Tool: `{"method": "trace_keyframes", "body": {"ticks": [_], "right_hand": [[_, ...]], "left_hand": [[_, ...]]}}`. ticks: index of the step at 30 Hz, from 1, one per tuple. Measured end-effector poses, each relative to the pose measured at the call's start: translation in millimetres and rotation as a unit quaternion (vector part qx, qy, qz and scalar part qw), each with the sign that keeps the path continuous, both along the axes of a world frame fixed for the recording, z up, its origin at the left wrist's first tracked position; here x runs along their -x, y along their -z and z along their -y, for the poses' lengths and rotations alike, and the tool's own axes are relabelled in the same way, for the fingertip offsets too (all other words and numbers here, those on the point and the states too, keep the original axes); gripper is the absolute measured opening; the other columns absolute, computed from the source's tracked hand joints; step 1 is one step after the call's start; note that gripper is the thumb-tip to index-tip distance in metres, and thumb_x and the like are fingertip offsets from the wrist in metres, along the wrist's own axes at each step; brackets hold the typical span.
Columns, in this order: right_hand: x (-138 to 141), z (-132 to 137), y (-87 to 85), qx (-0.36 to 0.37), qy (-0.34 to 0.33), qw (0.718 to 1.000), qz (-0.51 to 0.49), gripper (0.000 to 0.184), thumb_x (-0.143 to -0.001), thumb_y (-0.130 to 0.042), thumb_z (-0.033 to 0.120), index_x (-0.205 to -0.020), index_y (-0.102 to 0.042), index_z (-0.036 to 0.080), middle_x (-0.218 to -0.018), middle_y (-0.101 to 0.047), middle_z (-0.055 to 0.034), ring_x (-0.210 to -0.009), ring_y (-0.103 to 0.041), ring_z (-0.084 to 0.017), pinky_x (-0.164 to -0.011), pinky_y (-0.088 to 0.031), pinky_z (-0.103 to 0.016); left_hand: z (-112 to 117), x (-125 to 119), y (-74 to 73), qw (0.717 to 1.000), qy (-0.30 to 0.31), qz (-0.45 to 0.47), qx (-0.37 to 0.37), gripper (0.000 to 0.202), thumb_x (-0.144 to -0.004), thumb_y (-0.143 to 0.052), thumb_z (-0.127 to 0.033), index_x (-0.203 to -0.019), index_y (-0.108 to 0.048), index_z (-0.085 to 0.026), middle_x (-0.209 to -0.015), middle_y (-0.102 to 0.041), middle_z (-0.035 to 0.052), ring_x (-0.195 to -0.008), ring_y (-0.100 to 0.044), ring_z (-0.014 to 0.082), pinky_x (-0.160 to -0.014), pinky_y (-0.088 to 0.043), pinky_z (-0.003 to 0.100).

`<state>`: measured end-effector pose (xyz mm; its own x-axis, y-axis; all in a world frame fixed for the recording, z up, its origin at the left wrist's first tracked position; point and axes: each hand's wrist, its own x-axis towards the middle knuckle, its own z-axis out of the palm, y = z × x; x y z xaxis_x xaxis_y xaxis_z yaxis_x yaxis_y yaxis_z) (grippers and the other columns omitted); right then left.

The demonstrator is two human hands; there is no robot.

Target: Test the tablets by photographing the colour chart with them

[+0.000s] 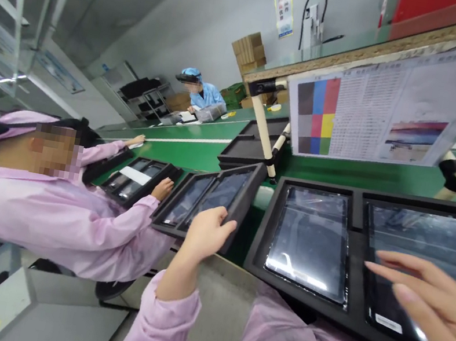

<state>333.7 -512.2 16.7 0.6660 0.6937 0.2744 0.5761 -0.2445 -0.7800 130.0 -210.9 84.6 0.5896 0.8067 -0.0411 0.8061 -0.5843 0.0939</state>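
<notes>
screens point(312, 238): glossy, smth | trays point(265, 230): matt | sleeve point(164, 330): cloth | shelf edge point(363, 51): rgh wd

We have open air above the left screen point(313, 238) of the near tray point(358, 258), between our left hand point(210, 232) and right hand point(429, 306). Ahead, a cream post point(264, 127) and a hanging chart point(362, 112) block us; leftward, an angled tray point(256, 178) and a co-worker's sleeve point(112, 226) crowd our way.

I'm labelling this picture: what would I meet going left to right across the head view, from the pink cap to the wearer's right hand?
Pink cap → white strip → pink-sleeved co-worker's nearer hand → wearer's left hand → left glossy screen panel in the nearest black tray → wearer's right hand.
</notes>
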Motion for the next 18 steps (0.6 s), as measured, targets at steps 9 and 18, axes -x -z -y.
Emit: {"method": "trace_keyframes", "body": {"ticks": [9, 18], "right_hand": [[91, -116, -23.6, -0.168, 0.0, 0.794, -0.585, 0.104, -0.061, -0.088, 0.05, -0.15, -0.037, 0.029, -0.123, -0.066, -0.0067, -0.1, -0.067, -0.023, -0.085, -0.059, -0.033], [52, -63, -47.1, -0.185, 0.062, 0.76, -0.62, 0.098, -0.051, -0.085, 0.036, -0.142, -0.05, 0.026, -0.089, -0.071, -0.0022, -0.057, -0.062, -0.018, -0.048, -0.054, -0.027]], "left_hand": [[129, 5, -2.6, 0.943, 0.283, 0.174, 0.003, 0.023, -0.094, -0.046, -0.032, -0.08, -0.062, -0.021, -0.072, -0.066, 0.0024, -0.065, -0.061, 0.0196, -0.064, -0.045, 0.032], [-29, 92, 49.4, 0.956, -0.217, 0.186, 0.069, 0.036, -0.082, -0.049, -0.049, -0.083, -0.071, -0.02, -0.089, -0.075, 0.017, -0.109, -0.068, 0.0414, -0.095, -0.052, 0.054]]}}
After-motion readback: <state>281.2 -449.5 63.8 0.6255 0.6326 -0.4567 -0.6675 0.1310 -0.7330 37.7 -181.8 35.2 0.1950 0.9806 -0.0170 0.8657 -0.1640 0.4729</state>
